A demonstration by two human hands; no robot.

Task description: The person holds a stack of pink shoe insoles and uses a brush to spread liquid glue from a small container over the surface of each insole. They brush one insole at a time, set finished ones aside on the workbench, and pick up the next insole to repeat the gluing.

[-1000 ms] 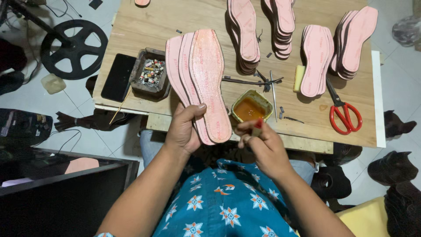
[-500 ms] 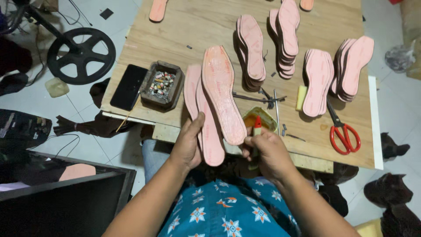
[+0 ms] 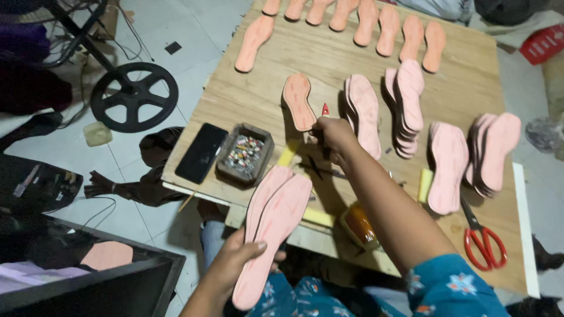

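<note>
My left hand [image 3: 238, 264] grips two or three stacked pink shoe insoles [image 3: 273, 226] near my lap, at the near edge of the wooden table [image 3: 329, 53]. My right hand [image 3: 333, 136] reaches forward over the table. It holds a small red-tipped tool [image 3: 325, 110] and touches the lower end of a single glue-coated insole [image 3: 298, 101] lying flat. A tin of orange glue [image 3: 359, 226] sits under my right forearm, partly hidden.
Piles of pink insoles [image 3: 405, 103] stand right of my hand, and a row of single insoles [image 3: 376, 23] lines the far edge. A black phone [image 3: 201, 152], a box of small pieces [image 3: 245, 154] and red scissors [image 3: 483, 240] lie on the table. A black wheel [image 3: 134, 97] lies on the floor.
My right hand has left the glue tin and stretched forward to lay one insole flat on the table. My left hand has lowered the remaining insoles toward my lap.
</note>
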